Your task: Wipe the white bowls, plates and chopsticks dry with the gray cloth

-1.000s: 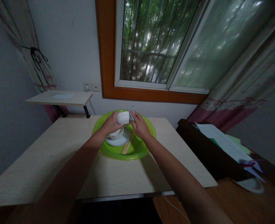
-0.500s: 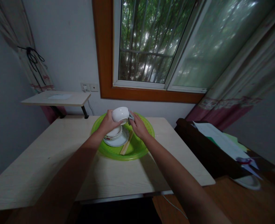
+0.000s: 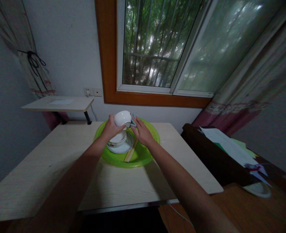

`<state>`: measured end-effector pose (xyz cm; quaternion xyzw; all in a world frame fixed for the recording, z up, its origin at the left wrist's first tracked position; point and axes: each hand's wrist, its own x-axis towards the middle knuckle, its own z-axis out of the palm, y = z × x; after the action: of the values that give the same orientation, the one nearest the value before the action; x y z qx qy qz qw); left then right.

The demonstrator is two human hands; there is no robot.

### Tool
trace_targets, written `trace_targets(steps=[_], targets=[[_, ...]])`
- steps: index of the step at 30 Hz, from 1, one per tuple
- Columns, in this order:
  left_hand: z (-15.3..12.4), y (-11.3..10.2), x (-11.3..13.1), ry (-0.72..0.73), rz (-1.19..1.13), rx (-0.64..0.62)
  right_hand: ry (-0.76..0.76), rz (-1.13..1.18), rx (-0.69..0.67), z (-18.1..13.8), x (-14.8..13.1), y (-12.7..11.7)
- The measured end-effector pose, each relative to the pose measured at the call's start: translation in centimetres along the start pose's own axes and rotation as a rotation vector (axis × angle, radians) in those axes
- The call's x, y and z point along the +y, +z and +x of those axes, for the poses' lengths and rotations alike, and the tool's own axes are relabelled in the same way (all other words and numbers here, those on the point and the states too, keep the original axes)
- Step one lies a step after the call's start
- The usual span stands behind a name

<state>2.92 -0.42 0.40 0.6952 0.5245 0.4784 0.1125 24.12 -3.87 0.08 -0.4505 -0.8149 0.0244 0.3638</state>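
Above a green plastic basin [image 3: 145, 158], my left hand [image 3: 111, 128] grips a white bowl [image 3: 122, 118] that is tipped on its side, its opening towards the right. My right hand [image 3: 143, 132] is closed on a greyish cloth [image 3: 133, 121] pressed at the bowl's opening. Below, inside the basin, more white bowls [image 3: 118, 138] sit stacked on a white plate [image 3: 123, 149]. A bundle of light wooden chopsticks [image 3: 130, 152] lies beside the plate, leaning on the basin's near side.
The basin stands on a pale wooden table [image 3: 123, 184]. A small raised shelf [image 3: 60, 103] is at the back left. To the right is a dark brown piece of furniture [image 3: 206, 152] with papers [image 3: 223, 142] on it. A window [image 3: 152, 64] is behind.
Both hands have shifted slightly to the left with the bowl and the cloth. The cloth now sticks up more above the right fingers. The basin and its contents have stayed put.
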Motion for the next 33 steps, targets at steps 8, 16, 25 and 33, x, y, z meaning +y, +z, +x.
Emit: trace_targets(steps=[8,16,25,33], targets=[[0.1,-0.1,-0.1,-0.019,-0.024,0.011,-0.225,-0.057,-0.040,-0.2,-1.1,-0.5],[0.2,-0.3,0.1,-0.092,-0.085,0.040,-0.036,0.028,-0.001,0.0,-0.1,-0.1],[0.2,-0.5,-0.2,-0.098,-0.154,0.020,0.098,0.176,-0.071,0.0,1.1,1.1],[0.3,-0.3,-1.0,-0.076,-0.364,-0.067,0.158,0.375,-0.008,0.1,0.8,0.4]])
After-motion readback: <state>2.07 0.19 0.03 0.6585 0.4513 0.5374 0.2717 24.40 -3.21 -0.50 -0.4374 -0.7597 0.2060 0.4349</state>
